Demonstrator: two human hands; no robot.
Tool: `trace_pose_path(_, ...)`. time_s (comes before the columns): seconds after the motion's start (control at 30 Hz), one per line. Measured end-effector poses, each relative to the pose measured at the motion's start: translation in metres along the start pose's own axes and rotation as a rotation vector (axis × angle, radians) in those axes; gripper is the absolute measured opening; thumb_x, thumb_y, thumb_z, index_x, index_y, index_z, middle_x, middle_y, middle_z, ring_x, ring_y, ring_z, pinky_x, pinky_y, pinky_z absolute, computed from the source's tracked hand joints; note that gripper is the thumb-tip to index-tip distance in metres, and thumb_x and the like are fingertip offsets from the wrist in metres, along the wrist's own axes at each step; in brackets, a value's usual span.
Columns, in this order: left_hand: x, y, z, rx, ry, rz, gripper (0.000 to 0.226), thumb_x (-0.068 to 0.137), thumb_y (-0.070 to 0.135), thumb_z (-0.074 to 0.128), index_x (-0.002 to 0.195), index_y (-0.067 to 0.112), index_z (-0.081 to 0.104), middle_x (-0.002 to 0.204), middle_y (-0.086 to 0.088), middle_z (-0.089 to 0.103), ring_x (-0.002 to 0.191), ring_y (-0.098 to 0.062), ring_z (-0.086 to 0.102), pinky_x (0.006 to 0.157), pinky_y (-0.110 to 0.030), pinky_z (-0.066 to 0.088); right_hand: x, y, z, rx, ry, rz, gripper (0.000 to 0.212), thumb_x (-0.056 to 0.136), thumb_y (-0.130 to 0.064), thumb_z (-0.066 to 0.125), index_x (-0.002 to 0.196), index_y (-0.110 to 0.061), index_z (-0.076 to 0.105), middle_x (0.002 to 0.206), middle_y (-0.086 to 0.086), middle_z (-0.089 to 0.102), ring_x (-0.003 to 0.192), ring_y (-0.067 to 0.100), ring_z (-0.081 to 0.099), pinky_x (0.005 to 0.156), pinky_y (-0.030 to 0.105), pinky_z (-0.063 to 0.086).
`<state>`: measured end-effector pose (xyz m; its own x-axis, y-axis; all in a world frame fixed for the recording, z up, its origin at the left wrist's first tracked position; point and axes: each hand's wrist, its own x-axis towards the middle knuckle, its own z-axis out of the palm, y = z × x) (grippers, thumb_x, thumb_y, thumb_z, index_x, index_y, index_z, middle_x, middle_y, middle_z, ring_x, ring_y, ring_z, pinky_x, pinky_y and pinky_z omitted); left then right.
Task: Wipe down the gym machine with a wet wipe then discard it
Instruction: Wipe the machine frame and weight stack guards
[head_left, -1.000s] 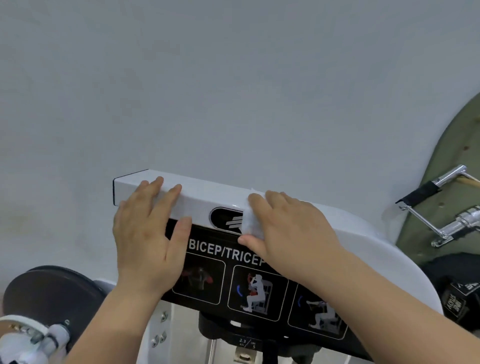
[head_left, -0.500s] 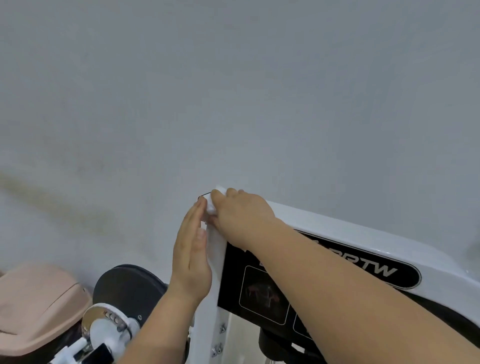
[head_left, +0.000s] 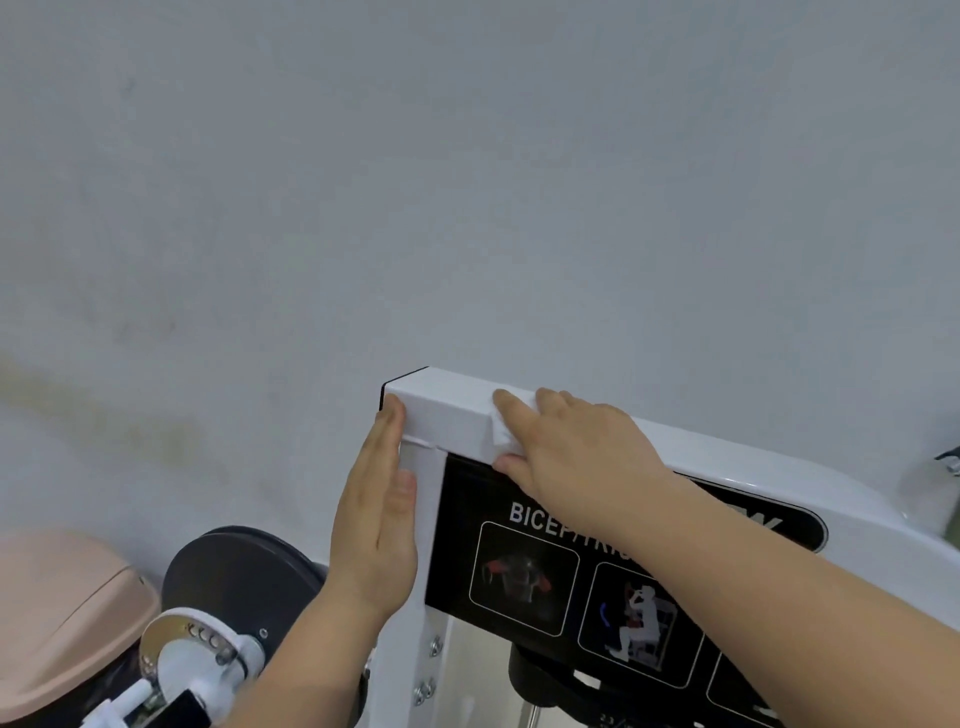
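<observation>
Even, diffuse light, slight softness.
The wall was lit evenly; faint glare was seen on the gym machine, whose edges were bowed by the lens.

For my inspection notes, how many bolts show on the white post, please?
2: upper bolt and lower bolt, stacked low on the post; others may be hidden.

Gym: white machine w/ BICEP exercise label, prob. wt plate.
</observation>
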<state>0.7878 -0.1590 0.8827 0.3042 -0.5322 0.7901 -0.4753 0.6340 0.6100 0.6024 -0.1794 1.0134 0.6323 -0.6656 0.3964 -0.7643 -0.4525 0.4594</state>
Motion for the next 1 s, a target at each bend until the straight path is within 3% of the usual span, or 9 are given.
trace_pose_path(0.13, 0.001, -0.003, -0.008, -0.005, -0.052, -0.02, 0.068, 0.102, 0.067, 0.017, 0.159, 0.031, 0.024, 0.166, 0.022, 0.022, 0.153, -0.001, 0.02, 0.125, -0.028, 0.018, 0.051, -0.02, 0.002, 0.116, -0.089, -0.082, 0.075, 0.1, -0.063, 0.043, 0.16, -0.029, 0.014, 0.141, 0.012, 0.049, 0.126, 0.032, 0.051, 0.095, 0.045, 0.049)
trace_pose_path(0.3, 0.003, 0.007, -0.013, -0.309, -0.121, -0.223, 0.087, 0.088, 0.087, 0.016, 0.159, 0.038, 0.023, 0.164, 0.027, 0.023, 0.152, 0.005, 0.015, 0.127, -0.038, 0.012, 0.09, -0.03, -0.011, 0.352, -0.286, -0.115, 0.093, 0.092, -0.063, 0.061, 0.163, -0.036, 0.006, 0.163, 0.009, 0.029, 0.147, 0.03, 0.035, 0.114, 0.049, 0.037)
trace_pose_path(0.47, 0.0, 0.012, -0.009, -0.339, -0.099, -0.239, 0.09, 0.087, 0.089, 0.017, 0.159, 0.035, 0.025, 0.163, 0.026, 0.026, 0.151, 0.007, 0.017, 0.124, -0.031, 0.013, 0.057, -0.026, -0.001, 0.151, -0.099, -0.161, 0.087, 0.097, -0.06, 0.055, 0.162, -0.032, 0.004, 0.151, 0.007, 0.04, 0.133, 0.028, 0.047, 0.1, 0.045, 0.047)
trace_pose_path(0.57, -0.005, 0.015, -0.006, -0.257, -0.074, -0.238, 0.081, 0.091, 0.084, 0.017, 0.158, 0.039, 0.026, 0.163, 0.027, 0.024, 0.15, 0.008, 0.016, 0.123, -0.026, 0.013, 0.025, -0.023, 0.008, -0.062, 0.033, -0.142, 0.093, 0.098, -0.065, 0.046, 0.162, -0.023, -0.006, 0.148, 0.013, 0.039, 0.126, 0.032, 0.049, 0.095, 0.041, 0.045)
trace_pose_path(0.63, -0.013, 0.014, -0.004, -0.187, -0.054, -0.232, 0.078, 0.093, 0.08, 0.017, 0.158, 0.039, 0.027, 0.163, 0.028, 0.023, 0.15, 0.009, 0.017, 0.122, -0.019, 0.016, 0.005, -0.016, 0.015, -0.224, 0.085, -0.215, 0.096, 0.1, -0.069, 0.035, 0.161, -0.018, -0.019, 0.162, 0.024, 0.016, 0.144, 0.043, 0.03, 0.112, 0.05, 0.035)
trace_pose_path(0.73, -0.026, 0.006, -0.003, -0.137, 0.003, -0.306, 0.073, 0.093, 0.076, 0.017, 0.157, 0.041, 0.028, 0.162, 0.03, 0.024, 0.147, 0.014, 0.018, 0.123, -0.021, 0.017, -0.01, 0.0, 0.022, -0.41, 0.102, -0.373, 0.092, 0.1, -0.071, 0.018, 0.156, -0.014, -0.028, 0.163, 0.03, -0.026, 0.154, 0.047, -0.016, 0.123, 0.062, -0.001)
trace_pose_path(0.87, -0.044, -0.008, -0.001, -0.171, 0.001, -0.489, 0.057, 0.102, 0.069, 0.02, 0.155, 0.05, 0.029, 0.159, 0.034, 0.027, 0.145, 0.016, 0.02, 0.127, -0.038, 0.017, -0.007, 0.002, 0.023, -0.509, 0.117, -0.461, 0.095, 0.099, -0.073, 0.016, 0.156, -0.009, -0.026, 0.157, 0.03, -0.038, 0.147, 0.046, -0.035, 0.118, 0.06, -0.021)
trace_pose_path(1.0, -0.065, -0.012, 0.005, -0.21, -0.031, -0.577, 0.089, 0.078, 0.096, 0.016, 0.154, 0.052, 0.03, 0.158, 0.031, 0.03, 0.144, 0.013, 0.024, 0.126, -0.034, 0.018, 0.013, -0.015, 0.026, -0.55, 0.134, -0.541, 0.099, 0.097, -0.076, 0.016, 0.157, -0.009, -0.024, 0.159, 0.027, -0.035, 0.149, 0.042, -0.033, 0.12, 0.058, -0.02)
